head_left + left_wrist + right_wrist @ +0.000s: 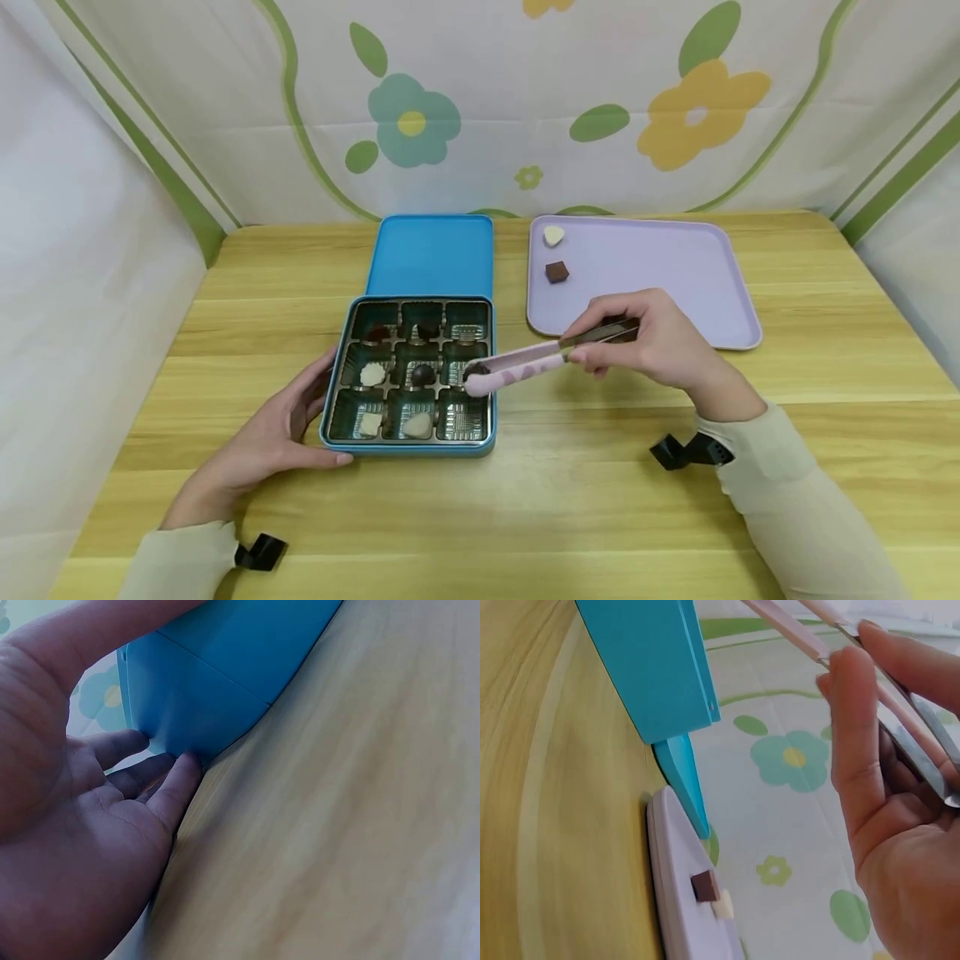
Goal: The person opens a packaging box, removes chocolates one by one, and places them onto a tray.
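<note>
My left hand (273, 437) holds the near-left corner of a blue tin (412, 450), thumb along its front and fingers against its left side. In the left wrist view, the fingertips (187, 761) touch the tin's wall low down near the table. My right hand (652, 350) grips pink-tipped metal tongs (521, 367). A dark chocolate (477, 369) is at the tongs' tips, over the middle-right compartment. Other compartments hold a white flower-shaped chocolate (372, 374), a dark round chocolate (423, 375) and several more pieces. The right wrist view shows thumb and fingers pinching the tongs (911, 742).
The tin's blue lid (435, 254) lies behind it. To the right, a lilac tray (652, 267) carries a white chocolate (553, 236) and a brown chocolate (557, 272) near its left edge. A flowered cloth (487, 108) hangs behind the wooden table (570, 508).
</note>
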`<action>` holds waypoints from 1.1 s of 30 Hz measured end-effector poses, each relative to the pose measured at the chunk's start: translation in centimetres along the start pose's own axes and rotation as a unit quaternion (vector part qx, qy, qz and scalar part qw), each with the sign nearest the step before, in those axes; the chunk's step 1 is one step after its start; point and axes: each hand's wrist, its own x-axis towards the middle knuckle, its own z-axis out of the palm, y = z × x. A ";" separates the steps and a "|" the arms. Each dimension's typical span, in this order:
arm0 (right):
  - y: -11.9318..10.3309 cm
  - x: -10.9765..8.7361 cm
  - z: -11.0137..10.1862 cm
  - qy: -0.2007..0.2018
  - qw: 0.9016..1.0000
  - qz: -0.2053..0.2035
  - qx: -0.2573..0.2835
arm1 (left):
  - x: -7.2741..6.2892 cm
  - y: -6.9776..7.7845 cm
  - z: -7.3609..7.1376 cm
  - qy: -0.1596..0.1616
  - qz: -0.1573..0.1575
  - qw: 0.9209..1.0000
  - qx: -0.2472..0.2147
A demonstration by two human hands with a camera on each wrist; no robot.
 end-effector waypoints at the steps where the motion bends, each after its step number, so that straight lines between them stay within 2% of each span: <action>1: 0.1 -0.1 -0.3 0.010 1.000 0.004 0.016 | 0.0 0.0 0.0 0.000 0.001 1.000 0.000; 5: 0.8 -0.5 -1.6 0.054 0.997 0.010 0.059 | 0.1 -0.1 0.0 -0.001 0.007 1.000 0.000; 9: 1.9 -0.9 -3.5 0.097 0.993 0.029 0.054 | 0.3 -0.1 0.0 -0.008 0.011 1.000 -0.006; 12: 2.7 -1.1 -4.8 0.130 0.989 0.069 0.012 | 0.3 -0.1 0.0 -0.009 0.011 1.000 -0.007; 16: 3.6 -1.4 -6.1 0.169 0.974 0.136 -0.061 | 0.2 -0.1 0.0 -0.004 0.011 1.000 -0.002; 19: 4.1 -1.5 -6.7 0.183 0.964 0.171 -0.084 | 0.3 -0.2 0.1 0.001 0.009 1.000 0.002; 24: 4.9 -1.4 -7.3 0.185 0.958 0.207 -0.075 | 0.3 -0.2 0.1 0.003 0.004 1.000 0.003; 28: 5.4 -1.4 -7.6 0.205 0.955 0.210 -0.054 | 0.3 -0.2 0.0 -0.002 0.007 1.000 -0.002; 33: 5.6 -1.6 -8.2 0.225 0.950 0.208 -0.054 | 0.2 -0.3 0.0 -0.008 0.008 1.000 -0.009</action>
